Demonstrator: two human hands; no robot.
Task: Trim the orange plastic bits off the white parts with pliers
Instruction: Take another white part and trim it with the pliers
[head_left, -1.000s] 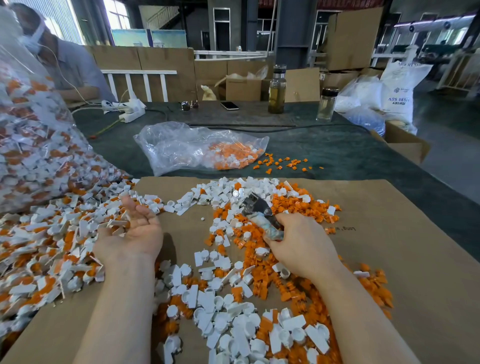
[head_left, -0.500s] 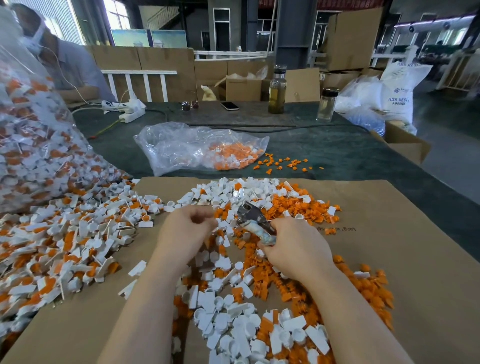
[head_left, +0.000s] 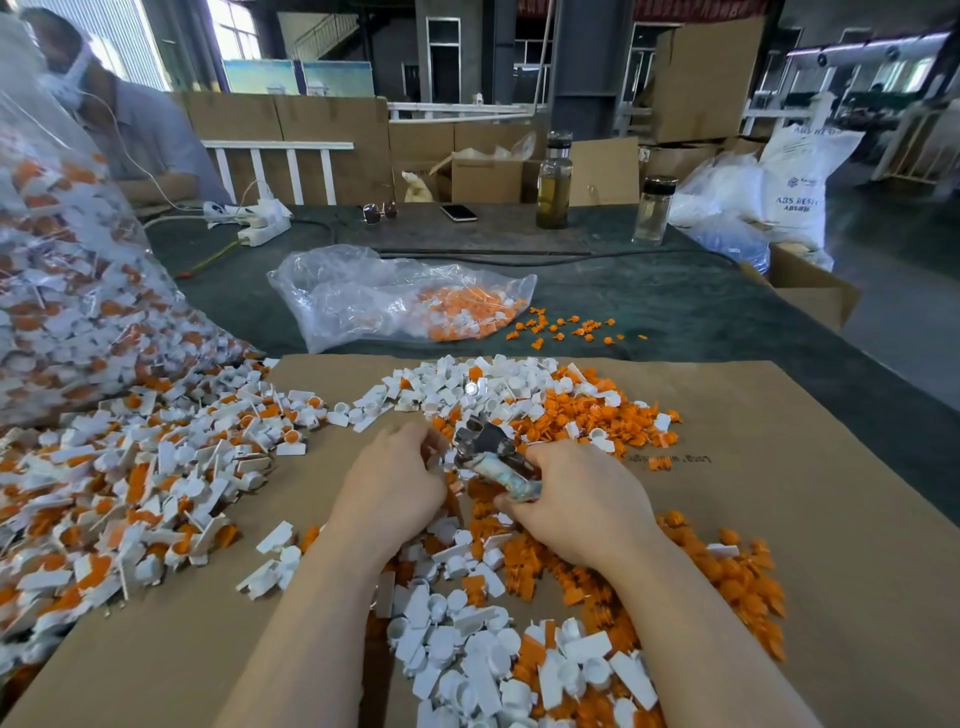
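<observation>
My right hand (head_left: 582, 504) grips the pliers (head_left: 491, 457) by their taped handles, metal jaws pointing up and left. My left hand (head_left: 395, 483) sits right beside the jaws with fingers curled, pinching a small white part that is mostly hidden by the fingers. A heap of untrimmed white-and-orange parts (head_left: 119, 488) lies to the left on the brown cardboard sheet (head_left: 805, 493). Trimmed white parts (head_left: 478, 660) pile between my forearms. Cut orange bits (head_left: 587, 415) are heaped behind and to the right of my hands.
A large clear bag of untrimmed parts (head_left: 62, 291) leans at the left. A smaller clear bag with orange bits (head_left: 395, 301) lies behind the cardboard. Two bottles (head_left: 553, 182), a phone (head_left: 458, 212) and a power strip (head_left: 254, 221) stand farther back; a person (head_left: 130, 124) sits at far left.
My left hand left the pile of untrimmed parts on the left, closed its fingers, and came right to the pliers' jaws. My right hand with the pliers barely shifted.
</observation>
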